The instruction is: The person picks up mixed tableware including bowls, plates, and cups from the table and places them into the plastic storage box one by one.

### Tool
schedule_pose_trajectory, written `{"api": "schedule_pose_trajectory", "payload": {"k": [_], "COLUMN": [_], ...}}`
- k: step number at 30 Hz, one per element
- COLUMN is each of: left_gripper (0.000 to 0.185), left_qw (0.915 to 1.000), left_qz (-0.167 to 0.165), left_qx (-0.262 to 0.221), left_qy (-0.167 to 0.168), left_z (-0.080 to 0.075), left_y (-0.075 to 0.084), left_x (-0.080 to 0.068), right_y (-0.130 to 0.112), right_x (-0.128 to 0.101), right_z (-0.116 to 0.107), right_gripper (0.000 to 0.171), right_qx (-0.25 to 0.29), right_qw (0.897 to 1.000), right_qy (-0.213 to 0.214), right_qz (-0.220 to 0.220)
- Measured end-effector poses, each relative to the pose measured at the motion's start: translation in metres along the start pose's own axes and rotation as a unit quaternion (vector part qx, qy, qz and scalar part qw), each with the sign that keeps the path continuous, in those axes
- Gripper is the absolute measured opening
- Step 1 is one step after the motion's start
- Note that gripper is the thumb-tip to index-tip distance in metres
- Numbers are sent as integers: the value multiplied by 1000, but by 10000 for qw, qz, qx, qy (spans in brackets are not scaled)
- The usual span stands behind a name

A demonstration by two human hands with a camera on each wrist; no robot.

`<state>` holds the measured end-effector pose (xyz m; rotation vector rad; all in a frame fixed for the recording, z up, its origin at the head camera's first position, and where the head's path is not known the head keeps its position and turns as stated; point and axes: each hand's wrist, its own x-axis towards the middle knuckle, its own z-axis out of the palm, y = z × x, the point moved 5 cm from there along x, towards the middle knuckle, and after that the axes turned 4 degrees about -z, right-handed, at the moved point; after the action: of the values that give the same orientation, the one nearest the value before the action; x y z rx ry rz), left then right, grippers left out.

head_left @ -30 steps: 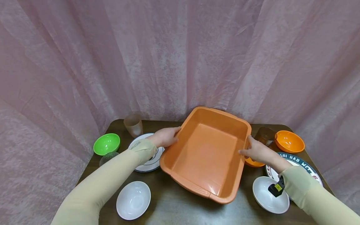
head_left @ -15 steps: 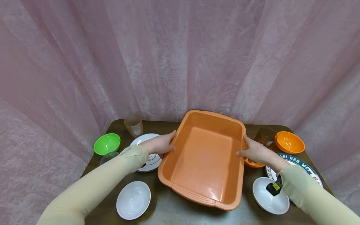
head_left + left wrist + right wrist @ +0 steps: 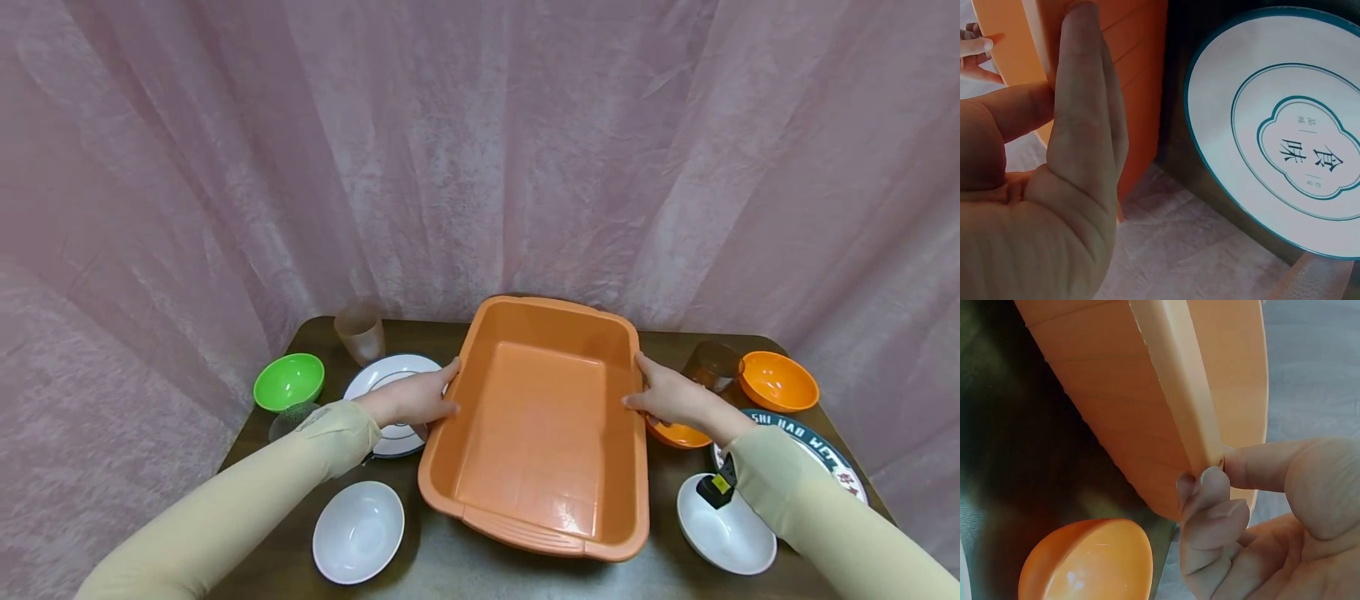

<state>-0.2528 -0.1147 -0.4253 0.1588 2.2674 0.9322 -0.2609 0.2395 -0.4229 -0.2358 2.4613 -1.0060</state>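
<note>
Both hands hold a large orange plastic basin [image 3: 525, 433] by its opposite side rims, over the middle of the table. My left hand [image 3: 416, 398] grips the left rim, thumb inside and fingers along the outer wall, as the left wrist view shows. At the right rim my right hand [image 3: 675, 398] pinches the edge between thumb and curled fingers [image 3: 1207, 522]. Nothing lies in the basin. A white plate with a blue-green rim [image 3: 1216, 125] sits beneath the left hand. Below the right hand stands an orange bowl [image 3: 1085, 562], partly hidden by hand and basin in the head view.
Left side: green bowl [image 3: 288, 383], clear tumbler [image 3: 362, 333], a clear glass [image 3: 288, 421] behind the sleeve, white bowl [image 3: 358, 533]. Right side: brown cup [image 3: 711, 367], second orange bowl [image 3: 780, 382], lettered plate [image 3: 817, 450], white bowl [image 3: 723, 533]. A pink curtain [image 3: 480, 150] hangs behind.
The basin has shifted left and slightly toward me, turning a little straighter, with both hands moving along on its rims. The dishes around it stay in place.
</note>
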Motion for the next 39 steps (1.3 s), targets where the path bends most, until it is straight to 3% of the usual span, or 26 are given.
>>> {"api": "schedule_pose_trajectory", "payload": {"k": [13, 39], "left_gripper": [85, 87], "left_qw": [9999, 9997], "left_qz": [102, 186], "left_qx": [-42, -145], "left_qy": [48, 65], "left_z": [7, 8], "left_y": [-1, 1], "left_x": [-9, -8], "right_y": [-7, -11], "right_x": [10, 23], "right_z": [-3, -8], "right_gripper": [92, 90], "right_qx": [71, 0], "right_qw": [9999, 9999], "right_qy": [-113, -155], "right_qz": [-91, 15]}}
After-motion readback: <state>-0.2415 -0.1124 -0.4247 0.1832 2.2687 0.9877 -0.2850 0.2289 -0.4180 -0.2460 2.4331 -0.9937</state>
